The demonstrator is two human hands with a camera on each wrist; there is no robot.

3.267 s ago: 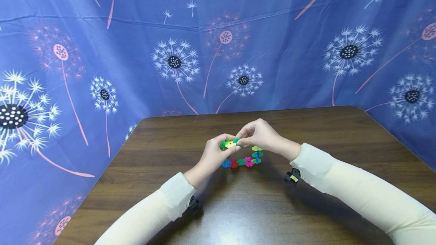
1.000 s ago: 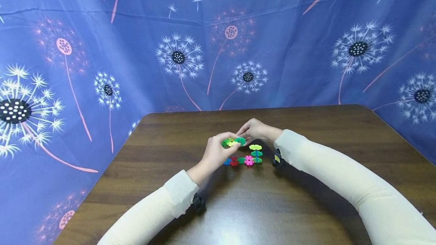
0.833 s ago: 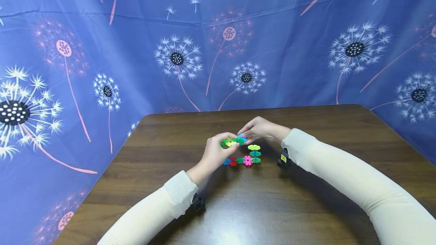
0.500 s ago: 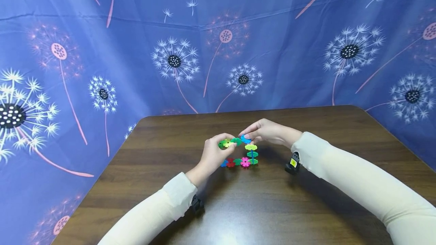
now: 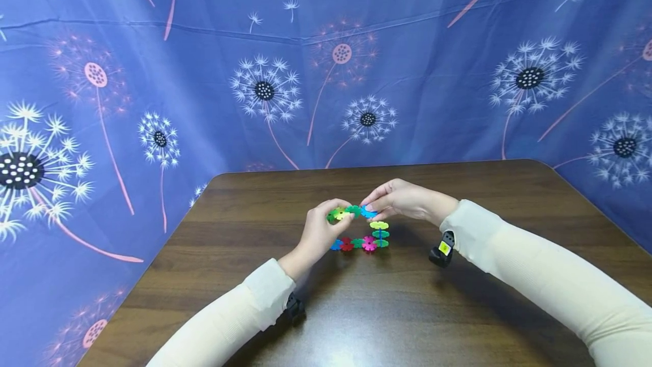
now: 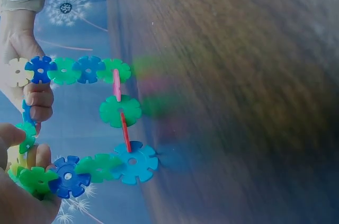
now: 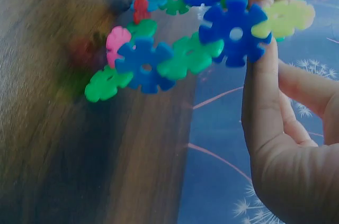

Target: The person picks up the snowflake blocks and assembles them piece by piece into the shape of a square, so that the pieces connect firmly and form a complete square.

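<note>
Flower-shaped plastic interlocking discs form a frame standing on the table. Its base row has a pink disc (image 5: pixel 369 243) and a red disc (image 5: pixel 347 244); a yellow disc (image 5: pixel 379 225) tops the right column. My left hand (image 5: pixel 318 232) pinches the upper left part, around the light yellow-green disc (image 5: pixel 339 214). A green disc (image 5: pixel 353 210) sticks out from those fingers toward the right. My right hand (image 5: pixel 404 200) pinches a blue disc (image 5: pixel 368 212) at the top, against that green disc and just above the yellow one. Fingers partly hide these joints, so I cannot tell how firmly they fit.
The brown wooden table (image 5: pixel 458 310) extends around the frame on all sides. Behind it hangs a blue cloth (image 5: pixel 204 72) with dandelion prints. Both wrists carry small black cameras, the right one (image 5: pixel 442 249) close above the tabletop.
A blue disc has come into view in my right fingers, beside the green disc held at the left. My right hand has since shifted slightly right; my left hand keeps its grip.
</note>
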